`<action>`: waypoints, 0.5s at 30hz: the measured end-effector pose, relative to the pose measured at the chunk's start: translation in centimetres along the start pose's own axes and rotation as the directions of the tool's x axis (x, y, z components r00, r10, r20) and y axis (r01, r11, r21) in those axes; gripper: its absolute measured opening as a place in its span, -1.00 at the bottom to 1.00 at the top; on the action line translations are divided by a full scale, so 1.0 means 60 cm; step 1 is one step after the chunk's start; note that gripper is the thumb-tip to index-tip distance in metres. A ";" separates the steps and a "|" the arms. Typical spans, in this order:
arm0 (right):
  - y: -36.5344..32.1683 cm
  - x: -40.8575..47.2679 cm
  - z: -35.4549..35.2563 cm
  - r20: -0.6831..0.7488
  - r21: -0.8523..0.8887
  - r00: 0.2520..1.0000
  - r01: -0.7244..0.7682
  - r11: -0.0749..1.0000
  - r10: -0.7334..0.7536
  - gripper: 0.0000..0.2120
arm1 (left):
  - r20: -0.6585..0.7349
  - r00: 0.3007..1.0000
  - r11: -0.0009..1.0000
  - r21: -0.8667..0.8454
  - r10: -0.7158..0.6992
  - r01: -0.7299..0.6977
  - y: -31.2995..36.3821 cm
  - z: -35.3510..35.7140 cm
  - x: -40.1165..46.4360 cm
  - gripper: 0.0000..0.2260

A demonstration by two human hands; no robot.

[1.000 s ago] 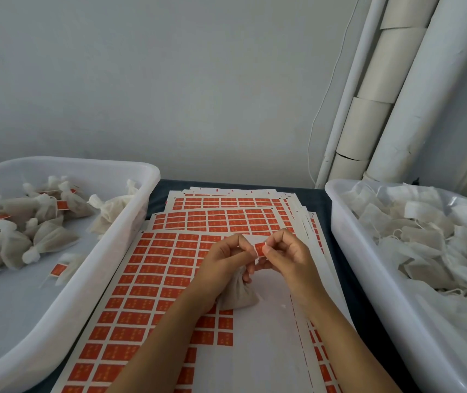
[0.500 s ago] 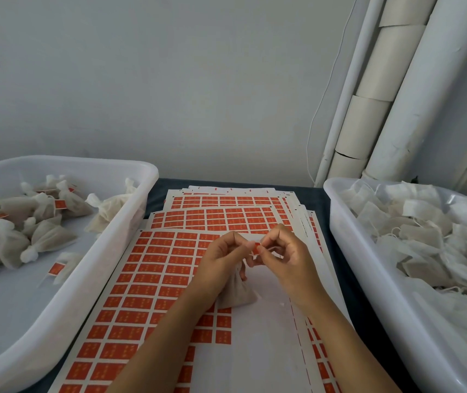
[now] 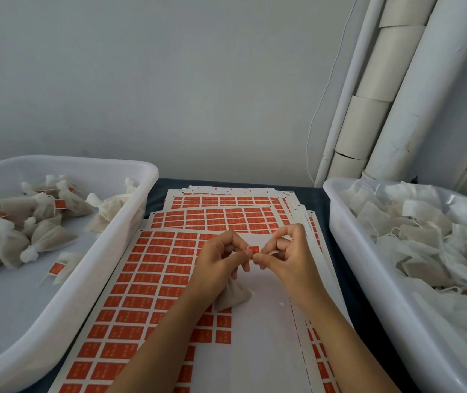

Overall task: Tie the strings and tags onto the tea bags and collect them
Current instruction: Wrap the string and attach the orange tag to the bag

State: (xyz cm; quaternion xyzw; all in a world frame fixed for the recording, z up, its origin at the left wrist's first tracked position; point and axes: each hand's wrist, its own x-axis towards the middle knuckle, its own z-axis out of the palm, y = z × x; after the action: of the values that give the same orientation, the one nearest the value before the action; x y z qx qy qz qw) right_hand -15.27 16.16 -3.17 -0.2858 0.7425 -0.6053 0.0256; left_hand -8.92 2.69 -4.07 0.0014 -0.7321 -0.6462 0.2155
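Orange tag sits pinched between my left hand and right hand, fingertips of both curled onto it, above the sticker sheet. I see the tea bag hanging under the left palm, touching the sheet's bare white part.

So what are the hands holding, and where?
Both hands, left and right, pinch a small orange tag by its edges; the tea bag hangs below.
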 end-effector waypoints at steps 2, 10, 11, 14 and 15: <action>0.001 0.000 -0.002 0.038 -0.004 0.999 -0.022 1.000 0.022 -0.66 | 0.024 1.000 1.000 0.019 0.003 -0.004 -0.001 0.001 -0.001 -0.89; 0.008 -0.005 0.006 0.180 -0.089 0.980 0.098 0.991 -0.081 -0.79 | 0.044 0.998 0.997 0.060 0.044 -0.047 -0.001 0.003 -0.001 -0.85; 0.009 -0.005 0.006 0.176 -0.095 0.981 0.099 0.991 -0.082 -0.78 | 0.046 0.998 0.996 0.075 0.043 -0.046 -0.002 0.005 -0.001 -0.85; 0.013 -0.007 0.011 0.156 -0.129 0.985 0.100 0.986 -0.080 -0.78 | 0.038 0.999 0.994 0.096 0.039 -0.042 -0.003 0.008 -0.001 -0.83; 0.013 -0.007 0.014 0.144 -0.135 0.987 0.095 0.986 -0.075 -0.80 | 0.029 0.999 0.995 0.092 0.041 -0.044 -0.003 0.008 0.000 -0.83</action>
State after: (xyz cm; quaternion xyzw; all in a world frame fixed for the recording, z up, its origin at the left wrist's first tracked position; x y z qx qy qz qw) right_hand -14.89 15.66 -4.22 -0.3597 0.7671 -0.5302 0.0310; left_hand -9.10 3.10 -4.28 -0.0130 -0.7639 -0.6070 0.2189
